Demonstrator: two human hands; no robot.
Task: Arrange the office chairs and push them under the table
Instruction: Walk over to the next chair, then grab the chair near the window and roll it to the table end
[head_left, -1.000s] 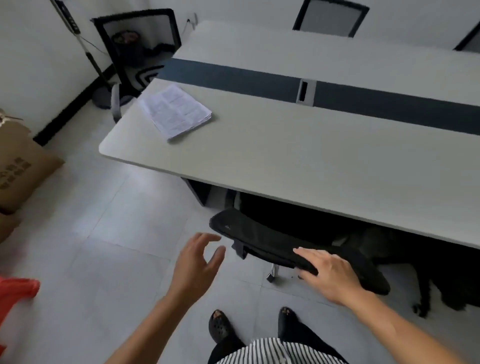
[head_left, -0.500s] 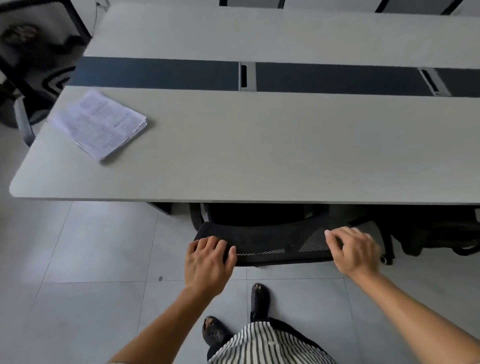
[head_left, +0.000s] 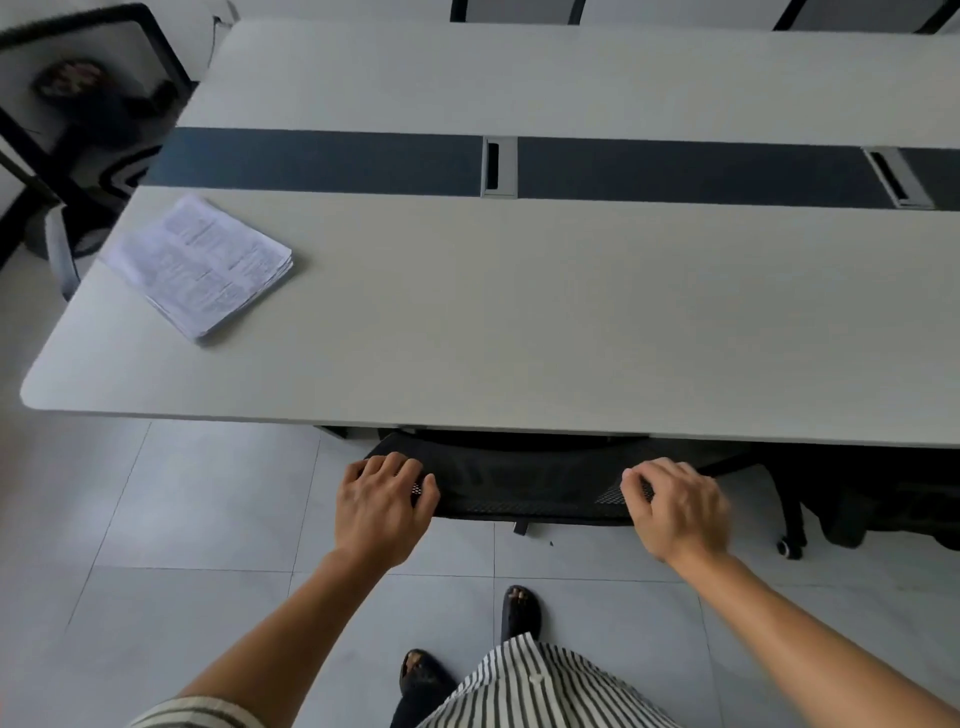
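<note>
A black mesh office chair (head_left: 524, 483) stands in front of me, its seat hidden under the long pale table (head_left: 519, 322). Only the top of its backrest shows, just below the table's near edge. My left hand (head_left: 382, 506) grips the left end of the backrest top, fingers curled over it. My right hand (head_left: 675, 506) grips the right end the same way. A second black chair (head_left: 857, 499) sits under the table to the right, one caster showing.
A stack of printed papers (head_left: 202, 265) lies on the table's left part. Another mesh chair (head_left: 88, 119) stands at the table's left end by the wall. Chair backs show beyond the far edge. Grey tiled floor (head_left: 182, 519) lies around my feet.
My left hand, open in the air a second ago, has closed on the backrest top. The chair has turned square to the table and slid further under it.
</note>
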